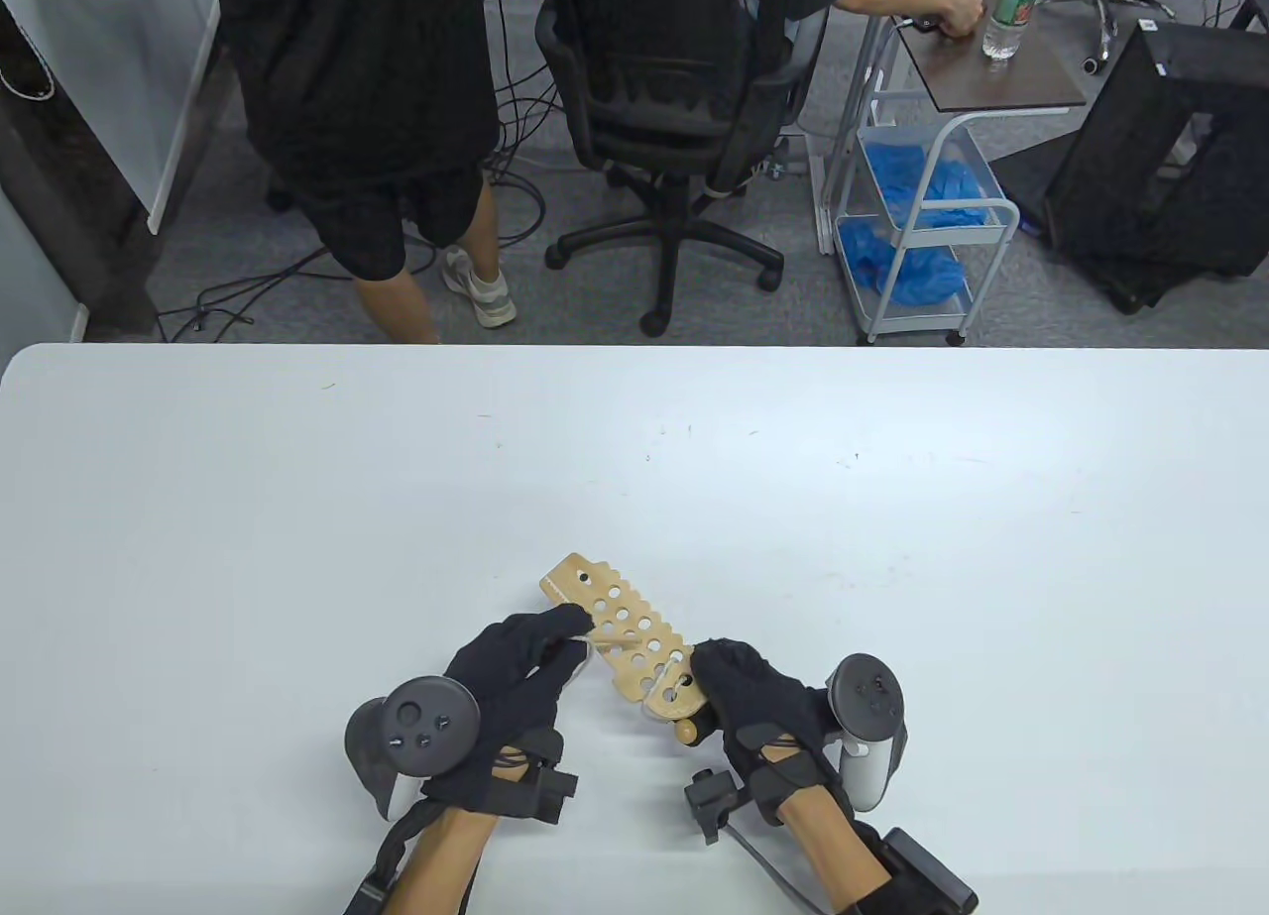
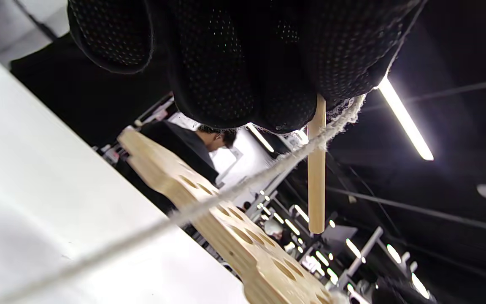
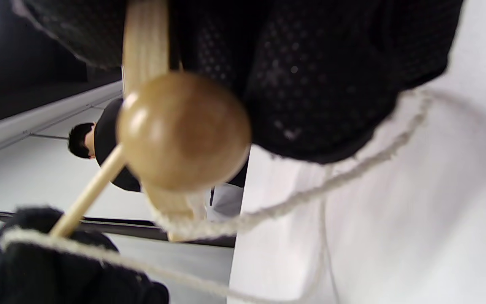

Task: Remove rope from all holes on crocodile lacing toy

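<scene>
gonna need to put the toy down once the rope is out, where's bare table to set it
The white table is bare beyond the perforated wooden crocodile board up to its far edge, and along both sides out to its ends. It is crowded only at the near edge, where the left hand pinches the cream rope and the right hand grips the board.

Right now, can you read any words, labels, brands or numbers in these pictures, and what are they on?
None can be read.
Water bottle on the side table: its green label is too small to read.
Crocodile lacing toy: only holes, no print visible.
</scene>
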`<state>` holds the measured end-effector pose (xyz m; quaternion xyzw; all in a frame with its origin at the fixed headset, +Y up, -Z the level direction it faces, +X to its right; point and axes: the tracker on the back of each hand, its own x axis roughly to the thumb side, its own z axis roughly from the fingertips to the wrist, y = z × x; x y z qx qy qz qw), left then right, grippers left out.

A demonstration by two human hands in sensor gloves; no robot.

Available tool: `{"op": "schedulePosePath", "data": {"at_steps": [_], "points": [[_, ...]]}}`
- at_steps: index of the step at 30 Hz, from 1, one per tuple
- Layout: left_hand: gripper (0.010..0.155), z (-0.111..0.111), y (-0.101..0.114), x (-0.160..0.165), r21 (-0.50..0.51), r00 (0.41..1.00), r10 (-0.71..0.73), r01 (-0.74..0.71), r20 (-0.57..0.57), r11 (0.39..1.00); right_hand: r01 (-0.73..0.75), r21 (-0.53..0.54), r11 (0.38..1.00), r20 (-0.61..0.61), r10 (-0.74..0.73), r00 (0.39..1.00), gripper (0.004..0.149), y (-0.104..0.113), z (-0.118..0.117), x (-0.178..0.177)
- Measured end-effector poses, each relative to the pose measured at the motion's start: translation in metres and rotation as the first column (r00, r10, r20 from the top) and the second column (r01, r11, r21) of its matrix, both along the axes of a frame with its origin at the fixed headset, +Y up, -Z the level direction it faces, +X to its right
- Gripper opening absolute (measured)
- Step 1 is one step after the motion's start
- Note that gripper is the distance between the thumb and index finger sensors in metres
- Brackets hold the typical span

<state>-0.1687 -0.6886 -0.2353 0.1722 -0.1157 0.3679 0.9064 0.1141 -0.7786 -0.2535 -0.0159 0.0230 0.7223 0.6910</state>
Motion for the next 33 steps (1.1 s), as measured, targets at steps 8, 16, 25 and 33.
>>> {"op": "schedulePosePath", "data": {"at_steps": [8, 16, 25, 33], "points": [[0.039, 0.007, 0.003, 0.017, 0.065, 0.986, -0.163, 0.16, 0.034, 0.985, -0.002, 0.015, 1.0, -0.057, 0.003, 0.998, 0.047, 0.003, 0.003, -0.01], [0.04, 0.012, 0.005, 0.027, 0.116, 0.967, -0.244, 0.235, 0.076, 0.965, -0.003, 0.014, 1.0, -0.059, 0.004, 0.998, 0.047, 0.004, 0.004, -0.011], [0.04, 0.015, 0.002, 0.04, 0.14, 0.932, -0.349, 0.335, 0.099, 0.932, -0.025, 0.054, 0.998, -0.112, 0.031, 0.993, 0.048, 0.01, 0.004, -0.017], [0.043, 0.013, 0.001, 0.042, 0.127, 0.934, -0.329, 0.312, 0.137, 0.941, -0.024, 0.059, 0.998, -0.104, 0.03, 0.994, 0.048, 0.011, 0.004, -0.015]]}}
